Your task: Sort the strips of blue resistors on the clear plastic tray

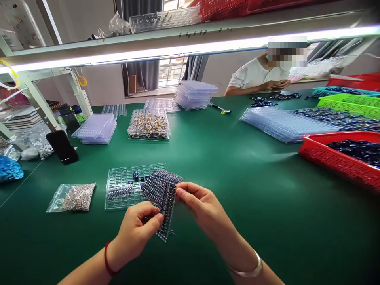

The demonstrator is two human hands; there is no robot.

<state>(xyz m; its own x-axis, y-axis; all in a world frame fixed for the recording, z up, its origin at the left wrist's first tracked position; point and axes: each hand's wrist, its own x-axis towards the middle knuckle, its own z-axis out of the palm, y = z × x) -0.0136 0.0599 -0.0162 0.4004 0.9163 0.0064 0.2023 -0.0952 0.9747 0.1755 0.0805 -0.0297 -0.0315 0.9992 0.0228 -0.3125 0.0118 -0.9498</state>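
A bundle of dark strips (162, 190) is spread between my two hands. Rows of small bead-like pieces with thin wire-like ends make up the strips; their exact kind I cannot tell. My left hand (141, 225), a red cord at its wrist, pinches the lower part between thumb and fingers. At the upper right edge, my right hand (200, 200) pinches the same bundle, with a silver bangle on that wrist. Behind and partly under the bundle lies a clear compartment tray (118, 202), holding a similar row of pieces and a few dark blue pieces (135, 175).
Left of the tray lies a bag of small beads (78, 197). A phone (62, 147) leans near the shelf post. Farther back stand stacked clear trays (194, 95) and a filled tray (149, 124). A red basket (335, 158) is at right; a person (252, 75) sits opposite.
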